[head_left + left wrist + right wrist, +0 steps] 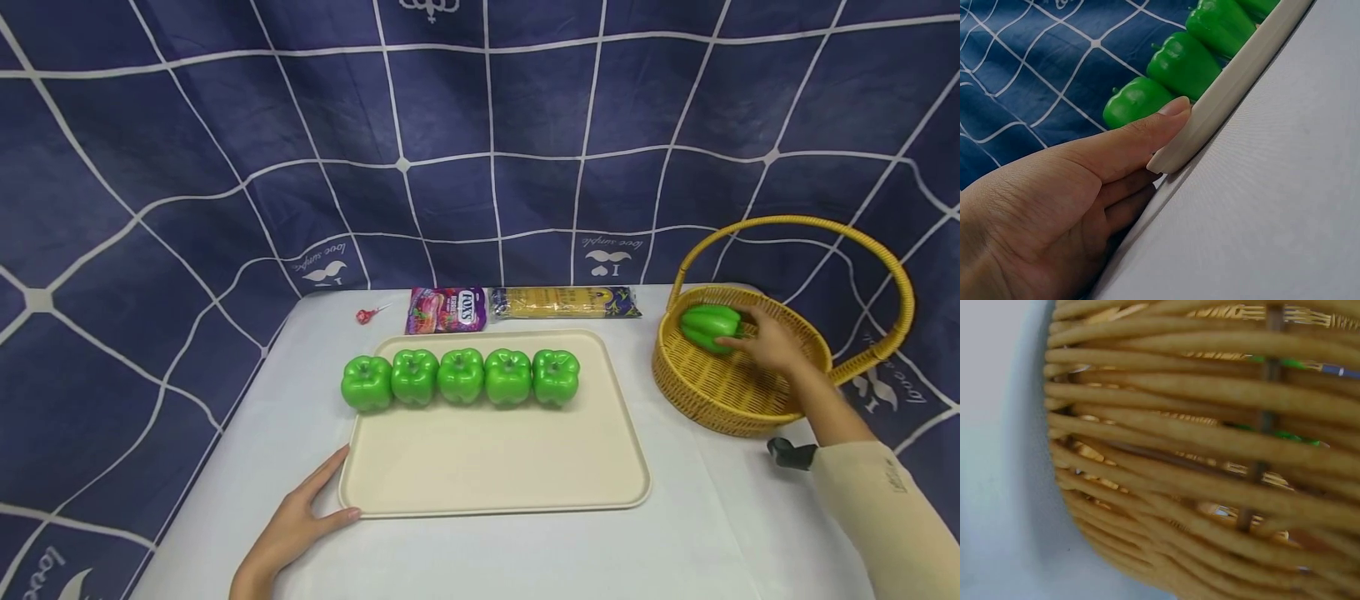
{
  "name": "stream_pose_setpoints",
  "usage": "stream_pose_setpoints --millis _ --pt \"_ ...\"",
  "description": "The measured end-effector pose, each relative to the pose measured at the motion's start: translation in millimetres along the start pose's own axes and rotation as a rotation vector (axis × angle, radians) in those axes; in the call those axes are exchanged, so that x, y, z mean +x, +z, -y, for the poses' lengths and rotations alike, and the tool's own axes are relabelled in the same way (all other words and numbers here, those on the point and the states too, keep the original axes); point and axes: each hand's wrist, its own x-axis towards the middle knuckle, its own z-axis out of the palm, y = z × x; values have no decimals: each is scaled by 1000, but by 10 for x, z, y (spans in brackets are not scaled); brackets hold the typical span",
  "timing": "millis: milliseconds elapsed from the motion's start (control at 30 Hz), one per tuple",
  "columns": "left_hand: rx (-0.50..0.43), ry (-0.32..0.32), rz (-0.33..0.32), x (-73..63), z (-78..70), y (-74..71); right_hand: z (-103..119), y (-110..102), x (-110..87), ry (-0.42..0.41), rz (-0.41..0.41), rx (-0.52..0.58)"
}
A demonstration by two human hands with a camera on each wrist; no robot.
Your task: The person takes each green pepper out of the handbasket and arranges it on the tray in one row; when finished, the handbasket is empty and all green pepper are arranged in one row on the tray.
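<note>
Inside the yellow wicker basket [697, 404], my right hand [774, 342] grips a green bell pepper [705, 327] around its stem end. The right wrist view is filled by the basket's woven wall [1166, 431], with bits of green behind the gaps; the hand is hidden there. My left hand [294, 521] rests at the near left corner of a cream tray [495, 467]. Its thumb [1169, 115] touches the rim and its other fingers extend along the tray's left side. Several green bell peppers [461, 377] stand in a row along the tray's far part, the leftmost overlapping the edge.
Behind the tray lie a purple FOX'S candy bag [447, 310], a long pack of pasta-like sticks [562, 302] and a red lollipop [365, 316]. The basket's tall handle [795, 221] arches above it. Dark blue checked cloth [450, 200] hangs around the white table [525, 558].
</note>
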Motion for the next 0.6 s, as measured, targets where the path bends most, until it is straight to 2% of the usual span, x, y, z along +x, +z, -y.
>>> stream_pose_setpoints --millis 300,600 --pt "8 -9 7 10 -16 -3 183 -53 -272 -67 -123 30" --pt "7 2 6 12 -1 -7 549 -22 -597 -178 -241 115"
